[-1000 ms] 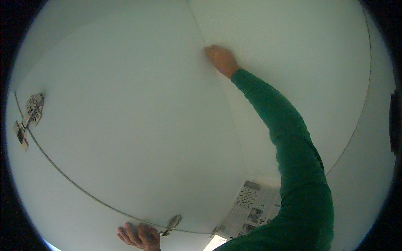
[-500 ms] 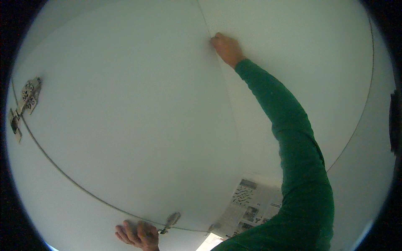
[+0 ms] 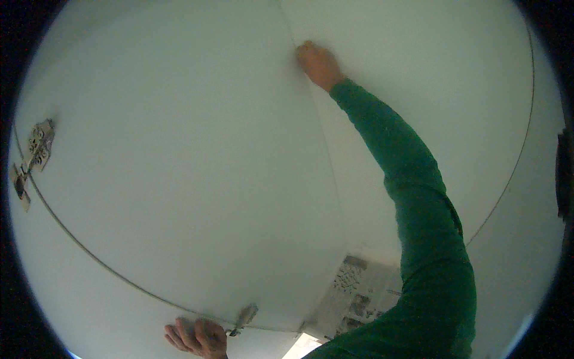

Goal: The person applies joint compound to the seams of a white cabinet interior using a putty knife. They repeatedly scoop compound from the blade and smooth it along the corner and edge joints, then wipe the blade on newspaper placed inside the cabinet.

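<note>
My right hand is closed, its fingertips bent in against the seam where two white panels meet. Whatever those fingers may hold is hidden. The arm in its green sleeve stretches up from the lower right. Low in the view, my left hand rests on a white panel, with its fingers a little bent and apart. It lies just beside a small metal hinge, below the dark curved gap between two panels.
A larger metal hinge spans the gap at the far left. Newspaper lies in the lower corner, partly behind my right arm. A bright opening shows at the bottom. Another thin seam curves down the right side.
My right hand has shifted slightly up and left along the seam. The left hand stays almost in place. The far-left hinge appears a little lower as the view shifts.
</note>
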The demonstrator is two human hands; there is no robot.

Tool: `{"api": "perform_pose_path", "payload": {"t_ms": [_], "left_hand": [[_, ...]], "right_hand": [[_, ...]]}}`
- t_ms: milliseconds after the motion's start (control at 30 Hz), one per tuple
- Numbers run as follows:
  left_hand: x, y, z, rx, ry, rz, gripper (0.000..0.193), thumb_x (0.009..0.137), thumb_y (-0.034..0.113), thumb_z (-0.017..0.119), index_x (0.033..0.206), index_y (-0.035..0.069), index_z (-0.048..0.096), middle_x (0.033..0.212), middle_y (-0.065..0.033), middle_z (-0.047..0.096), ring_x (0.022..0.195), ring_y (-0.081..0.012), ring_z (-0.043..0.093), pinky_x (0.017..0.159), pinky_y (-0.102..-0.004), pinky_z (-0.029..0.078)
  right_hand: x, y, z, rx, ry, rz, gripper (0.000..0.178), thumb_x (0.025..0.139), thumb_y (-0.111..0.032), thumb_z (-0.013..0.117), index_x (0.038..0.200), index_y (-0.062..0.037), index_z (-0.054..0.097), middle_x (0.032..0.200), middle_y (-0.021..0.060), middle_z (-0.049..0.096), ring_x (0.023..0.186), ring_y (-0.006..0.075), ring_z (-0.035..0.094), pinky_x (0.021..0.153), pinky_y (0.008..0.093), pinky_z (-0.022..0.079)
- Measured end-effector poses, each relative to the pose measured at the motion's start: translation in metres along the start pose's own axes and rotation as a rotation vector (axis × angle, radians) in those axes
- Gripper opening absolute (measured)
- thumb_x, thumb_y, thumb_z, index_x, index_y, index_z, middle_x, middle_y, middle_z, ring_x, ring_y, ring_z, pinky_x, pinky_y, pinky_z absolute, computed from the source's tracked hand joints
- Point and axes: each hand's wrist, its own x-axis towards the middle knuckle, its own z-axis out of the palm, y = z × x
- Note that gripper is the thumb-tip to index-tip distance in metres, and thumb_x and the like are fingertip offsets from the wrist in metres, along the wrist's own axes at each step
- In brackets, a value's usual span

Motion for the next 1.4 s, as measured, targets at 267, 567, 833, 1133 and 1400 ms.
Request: {"api": "perform_pose_path", "payload": {"t_ms": [267,567,833,1133,1400], "left_hand": [[0.003,0.006,0.008,-0.033,0.095,0.022,0.035,0.085,0.02,0.063,0.117,0.013,0.053,0.13,-0.0181,0.052,0.129,-0.0428,0.04,0.106,-0.0573,0.027],[0.026,0.017,0.001,-0.039,0.061,0.014,0.027,0.085,0.022,0.063,0.109,0.015,0.053,0.118,-0.0156,0.054,0.121,-0.0396,0.046,0.1,-0.0569,0.032],[0.033,0.03,-0.005,0.011,0.05,-0.029,0.03,0.08,0.021,0.065,0.107,0.017,0.054,0.111,-0.0148,0.056,0.117,-0.0403,0.049,0.099,-0.0568,0.033],[0.058,0.06,-0.007,-0.015,0.048,-0.068,0.025,0.077,0.02,0.064,0.101,0.024,0.059,0.103,-0.0131,0.06,0.108,-0.0377,0.054,0.089,-0.0539,0.039],[0.088,0.09,-0.017,-0.049,0.033,-0.035,0.021,0.079,0.024,0.065,0.099,0.023,0.059,0.105,-0.0127,0.061,0.104,-0.0372,0.055,0.081,-0.0508,0.04]], "right_hand": [[0.145,0.043,0.005,-0.046,0.164,0.018,0.023,0.091,-0.022,0.049,0.095,-0.0071,0.066,0.093,0.0168,0.064,0.089,0.0362,0.063,0.079,0.0491,0.051],[0.127,0.063,0.012,0.073,0.149,0.056,0.029,0.092,-0.028,0.049,0.101,-0.0065,0.066,0.099,0.0154,0.065,0.095,0.0351,0.061,0.086,0.0481,0.048],[0.114,0.068,-0.002,0.157,0.153,0.063,0.031,0.091,-0.032,0.05,0.1,-0.0066,0.066,0.103,0.0162,0.064,0.095,0.0357,0.061,0.087,0.048,0.048],[0.179,0.104,-0.016,0.12,0.284,0.095,0.029,0.088,-0.032,0.053,0.096,-0.0077,0.068,0.094,0.0158,0.066,0.092,0.0349,0.062,0.084,0.0479,0.049],[0.162,0.147,-0.023,0.232,0.198,0.199,0.037,0.091,-0.039,0.053,0.094,-0.0069,0.07,0.09,0.0173,0.068,0.084,0.0369,0.064,0.079,0.0457,0.051]]}}
